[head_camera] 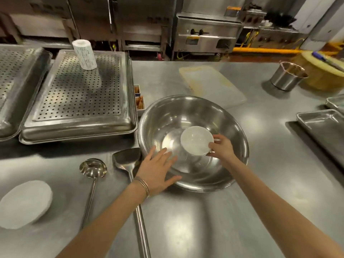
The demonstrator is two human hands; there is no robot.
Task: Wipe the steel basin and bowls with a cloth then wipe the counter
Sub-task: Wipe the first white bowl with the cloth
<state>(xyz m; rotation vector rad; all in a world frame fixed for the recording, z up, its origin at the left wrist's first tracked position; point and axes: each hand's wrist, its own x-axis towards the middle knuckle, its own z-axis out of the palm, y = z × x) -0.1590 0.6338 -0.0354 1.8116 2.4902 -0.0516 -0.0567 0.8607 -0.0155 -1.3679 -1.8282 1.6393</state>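
A large steel basin (pixel 214 112) sits in the middle of the steel counter (pixel 186 220). Inside it, my right hand (pixel 222 147) grips the right rim of a small white bowl (pixel 195 139) and holds it tilted above the basin's bottom. My left hand (pixel 158 171) hovers over the basin's near-left rim with fingers spread, holding nothing. A white round dish (pixel 24 202) lies at the counter's near left. No cloth is in view.
A steel ladle (pixel 92 169) and a steel spatula (pixel 128 161) lie left of the basin. Two perforated steel trays (pixel 78 94) stand at the left, one carrying a paper roll (pixel 84 54). A translucent board (pixel 212 84), a steel pot (pixel 287 76) and flat trays (pixel 323 123) lie behind and right.
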